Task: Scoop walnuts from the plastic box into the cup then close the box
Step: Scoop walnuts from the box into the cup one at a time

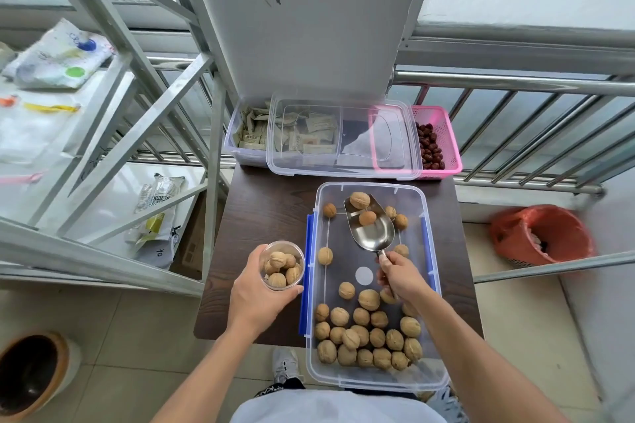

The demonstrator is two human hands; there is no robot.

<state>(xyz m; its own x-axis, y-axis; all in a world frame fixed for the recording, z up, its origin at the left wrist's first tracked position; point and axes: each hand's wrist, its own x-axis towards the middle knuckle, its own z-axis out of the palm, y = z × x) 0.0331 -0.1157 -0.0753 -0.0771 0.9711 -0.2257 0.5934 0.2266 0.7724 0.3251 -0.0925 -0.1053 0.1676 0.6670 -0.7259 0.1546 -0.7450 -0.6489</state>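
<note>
A clear plastic box (433, 288) with blue side latches stands open on the dark table, with many walnuts (360, 336) heaped at its near end and a few scattered farther back. My right hand (400, 276) grips the handle of a metal scoop (372, 228) inside the box; two walnuts lie in the scoop's bowl. My left hand (256, 295) holds a clear cup (282, 264) just left of the box, with several walnuts in it. The box's clear lid (343, 141) leans at the table's far end.
Behind the lid stand a clear bin of packets (247, 134) and a pink basket of red dates (438, 144). A metal rack (103, 154) flanks the table (261, 216) on the left, a railing (532, 134) behind. A red-lined bin (539, 233) sits right.
</note>
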